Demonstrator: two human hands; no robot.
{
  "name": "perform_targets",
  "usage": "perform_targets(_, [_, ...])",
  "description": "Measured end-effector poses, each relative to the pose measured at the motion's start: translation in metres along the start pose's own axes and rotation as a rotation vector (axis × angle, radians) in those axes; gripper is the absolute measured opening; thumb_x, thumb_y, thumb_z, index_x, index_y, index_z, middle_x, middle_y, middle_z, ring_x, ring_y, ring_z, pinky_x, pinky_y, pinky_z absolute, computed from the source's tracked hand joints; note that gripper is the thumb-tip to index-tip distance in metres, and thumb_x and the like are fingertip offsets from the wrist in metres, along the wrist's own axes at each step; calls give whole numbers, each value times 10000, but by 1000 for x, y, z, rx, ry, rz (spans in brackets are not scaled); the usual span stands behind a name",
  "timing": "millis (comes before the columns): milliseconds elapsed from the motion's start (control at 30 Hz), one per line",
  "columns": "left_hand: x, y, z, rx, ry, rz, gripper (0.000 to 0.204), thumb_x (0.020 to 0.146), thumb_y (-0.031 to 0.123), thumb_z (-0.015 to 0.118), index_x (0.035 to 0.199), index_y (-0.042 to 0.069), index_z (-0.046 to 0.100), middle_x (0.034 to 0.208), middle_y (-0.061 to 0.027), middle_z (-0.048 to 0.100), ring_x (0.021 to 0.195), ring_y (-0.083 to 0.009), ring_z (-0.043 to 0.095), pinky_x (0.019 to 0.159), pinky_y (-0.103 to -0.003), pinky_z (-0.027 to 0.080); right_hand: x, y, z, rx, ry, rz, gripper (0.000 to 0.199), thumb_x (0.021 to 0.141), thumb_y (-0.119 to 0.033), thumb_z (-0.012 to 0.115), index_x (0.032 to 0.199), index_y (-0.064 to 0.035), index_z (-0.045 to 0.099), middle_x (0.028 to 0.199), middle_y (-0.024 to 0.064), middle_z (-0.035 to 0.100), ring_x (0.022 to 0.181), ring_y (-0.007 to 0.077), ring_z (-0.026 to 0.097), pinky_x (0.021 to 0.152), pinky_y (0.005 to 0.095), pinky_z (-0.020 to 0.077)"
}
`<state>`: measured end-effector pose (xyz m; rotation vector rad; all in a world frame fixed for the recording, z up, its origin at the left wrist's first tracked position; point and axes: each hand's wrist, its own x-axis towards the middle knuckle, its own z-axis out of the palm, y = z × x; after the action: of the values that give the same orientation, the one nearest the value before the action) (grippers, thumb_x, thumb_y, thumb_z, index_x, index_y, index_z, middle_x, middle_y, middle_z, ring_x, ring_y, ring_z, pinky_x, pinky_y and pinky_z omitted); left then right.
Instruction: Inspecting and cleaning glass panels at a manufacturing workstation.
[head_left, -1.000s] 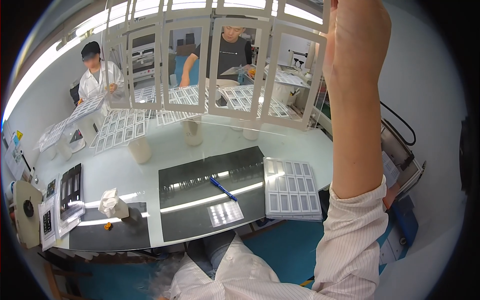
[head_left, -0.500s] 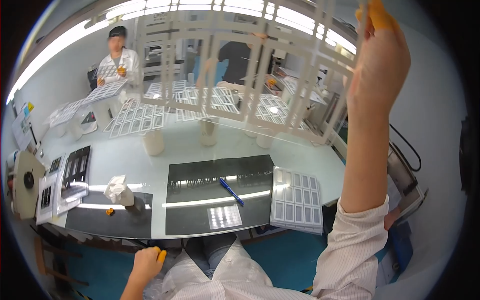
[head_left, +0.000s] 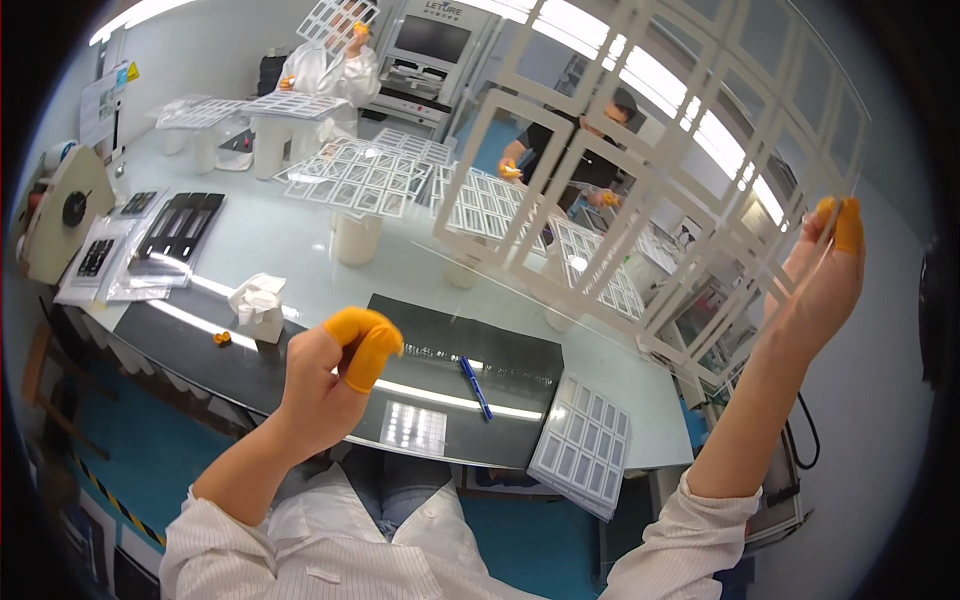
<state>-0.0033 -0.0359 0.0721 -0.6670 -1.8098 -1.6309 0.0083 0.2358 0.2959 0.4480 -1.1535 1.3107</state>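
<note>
Right hand pinches edge of white lattice frame, raised above tabletop. Left hand loosely curled, empty. Frame looks light, thin, flexible, probably fragile: grip outer rim, both sides.

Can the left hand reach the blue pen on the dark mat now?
Probably yes. The left hand is raised, holds nothing, and hovers just left of the blue pen on the dark mat; nothing lies between them. The right hand holds the white grid sheet high, out of the way.

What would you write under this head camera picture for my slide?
Right hand lifts a white grid frame above the table; left hand, orange finger cots on, is raised and empty.
</note>
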Motion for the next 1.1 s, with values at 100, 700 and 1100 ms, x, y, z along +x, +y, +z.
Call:
perform_targets(100, [19,6,3,-26,61,129,89,822,69,579,853,-14,570,630,-40,545,476,-97,445,462,-212,342,1,1,-4,-9,22,21,151,850,-125,554,864,19,513,798,52,458,736,131,432,781,230,366])
perform_targets(700, [25,27,-6,-197,21,150,122,825,37,570,933,-20,555,768,-50,600,634,-67,535,586,-180,427,-17,30,-15,-49,41,65,260,886,-149,503,1012,77,478,902,94,463,822,137,474,827,227,417])
perform_targets(1100, [-13,7,3,-116,-113,-6,139,752,-87,575,872,-17,573,753,-49,581,570,-59,479,493,-158,364,-47,54,-54,-66,-30,27,138,885,-117,493,972,-15,521,890,50,514,796,135,495,866,278,375])
